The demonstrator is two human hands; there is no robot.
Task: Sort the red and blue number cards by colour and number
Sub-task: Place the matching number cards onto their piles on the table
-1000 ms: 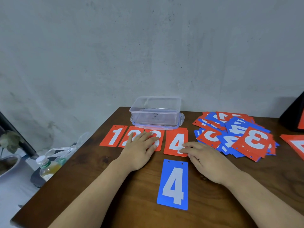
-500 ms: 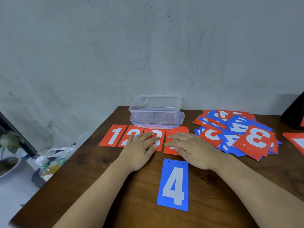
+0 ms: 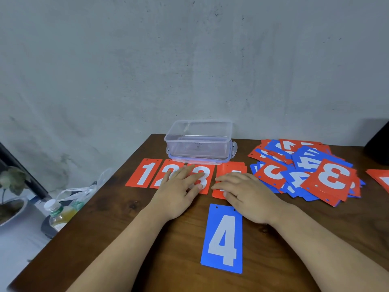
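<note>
Grey plaster is rising behind a dark wooden tabletop (image 3: 126,218), with a bottle (image 3: 57,213) standing off its left edge. Along the far side a red row is forming: red 1 (image 3: 145,172) is lying bare, then red 2 (image 3: 168,168) and red 3 (image 3: 202,175) are lying under the left grip (image 3: 179,192), which is released, its fingers flat across both. A clear box (image 3: 200,142) is sitting just behind them. Blue 4 (image 3: 223,239) is lying alone on the near side. Red 4 (image 3: 231,167) is being pressed by the right grip (image 3: 246,194), also released and flat. The unsorted pile (image 3: 305,171) is waiting at the right.

The row is probably being squared. Doing it well is meaning light, flat pressure: sliding red 4 until its edge is meeting red 3 without overlapping, while the left fingers are pinning their cards against drifting.
</note>
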